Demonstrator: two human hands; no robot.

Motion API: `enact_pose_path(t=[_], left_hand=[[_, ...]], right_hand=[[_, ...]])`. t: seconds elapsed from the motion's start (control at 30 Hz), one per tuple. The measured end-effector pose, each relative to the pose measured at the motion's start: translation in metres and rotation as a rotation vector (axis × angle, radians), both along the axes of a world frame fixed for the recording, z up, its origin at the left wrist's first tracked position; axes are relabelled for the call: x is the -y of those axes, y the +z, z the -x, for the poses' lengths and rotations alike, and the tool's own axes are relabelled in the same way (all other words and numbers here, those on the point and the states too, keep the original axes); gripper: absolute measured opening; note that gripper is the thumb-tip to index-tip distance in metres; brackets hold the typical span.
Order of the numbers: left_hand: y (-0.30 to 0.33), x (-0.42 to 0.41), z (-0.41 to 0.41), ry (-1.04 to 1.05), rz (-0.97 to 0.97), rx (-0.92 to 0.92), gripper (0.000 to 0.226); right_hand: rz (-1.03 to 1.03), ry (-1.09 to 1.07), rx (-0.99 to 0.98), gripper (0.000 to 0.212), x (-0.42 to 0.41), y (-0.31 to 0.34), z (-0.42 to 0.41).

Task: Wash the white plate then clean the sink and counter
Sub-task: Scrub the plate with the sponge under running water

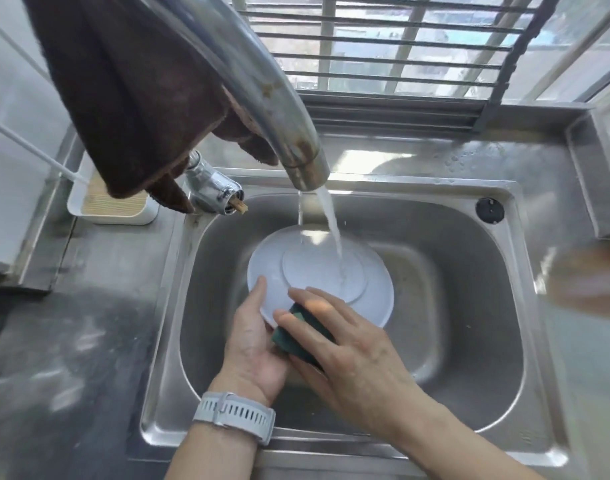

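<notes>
Our right fingers (307, 317) are spread flat over a dark green sponge (305, 336), pressing it against the near edge of the white plate (317, 271); the right hand (352, 355) grips the sponge more by pressure than by a closed fist. Our left fingers, apart from the thumb (258, 289) lying on the plate's face, are hidden beneath it, so we judge the left hand (251, 344) is clasping the plate's near rim from below, thumb on top. A pale watch band (234, 415) circles that wrist.

The plate is held tilted over the middle of the sink (469, 306), its ringed underside toward us, it seems, though we cannot be sure which face this is. Water (333, 233) runs from the faucet (262, 91) and lands on the plate's right half. No food marks show on the visible face.

Further out, a brown cloth (123, 91) hangs over the faucet's neck, a white tray (113, 206) sits at the sink's back left corner, and the surface (71, 341) on the left looks streaked and dull. The steel ledge behind the sink carries water drops. Something blurred at the right edge cannot be made out.

We judge the task to be in its first part: the plate is mid-scrub under running water, not yet set aside. The sink basin and the surface both remain to be cleaned.
</notes>
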State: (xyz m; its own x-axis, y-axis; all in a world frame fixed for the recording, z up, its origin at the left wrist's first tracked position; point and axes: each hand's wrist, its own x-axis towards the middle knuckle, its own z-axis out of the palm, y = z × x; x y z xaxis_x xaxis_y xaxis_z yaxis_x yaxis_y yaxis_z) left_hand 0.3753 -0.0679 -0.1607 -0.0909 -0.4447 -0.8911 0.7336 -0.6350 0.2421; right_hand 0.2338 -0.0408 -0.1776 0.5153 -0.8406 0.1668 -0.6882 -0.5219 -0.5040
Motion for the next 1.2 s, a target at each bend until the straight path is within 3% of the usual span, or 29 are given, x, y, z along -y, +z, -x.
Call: enact_pose_path(t=[0.1,0.3,0.4,0.47,0.57,0.73,0.93,1.1,1.2], left_hand=[[0.0,-0.001,0.007,0.056,0.042,0.138,0.055],[0.008,-0.013,0.006,0.06,0.131,0.282,0.034],[0.01,-0.02,0.011,-0.023,0.192,0.333,0.033],[0.01,-0.024,0.014,-0.083,0.227,0.377,0.033],[0.007,-0.028,0.019,-0.169,0.258,0.414,0.032],[0.005,-0.028,0.015,-0.155,0.236,0.43,0.035],[0.006,-0.03,0.016,-0.124,0.242,0.475,0.03],[0.01,-0.03,0.017,-0.13,0.249,0.473,0.027],[0.014,-0.031,0.017,-0.144,0.25,0.473,0.027]], right_hand=[[-0.048,-0.042,0.052,0.044,-0.005,-0.001,0.034],[-0.287,-0.558,0.198,0.043,0.036,-0.022,0.075],[-0.43,-0.703,0.14,0.043,0.078,-0.035,0.069],[-0.49,-0.706,0.117,0.042,0.101,-0.035,0.053],[-0.444,-0.54,0.135,0.042,0.112,-0.023,0.019],[-0.34,-0.246,0.269,0.048,0.059,-0.001,-0.011],[-0.466,-0.227,0.034,0.047,0.022,-0.005,0.062],[-0.393,-0.606,-0.217,0.041,0.061,-0.037,0.093],[-0.431,-0.697,-0.36,0.041,0.085,-0.061,0.095]])
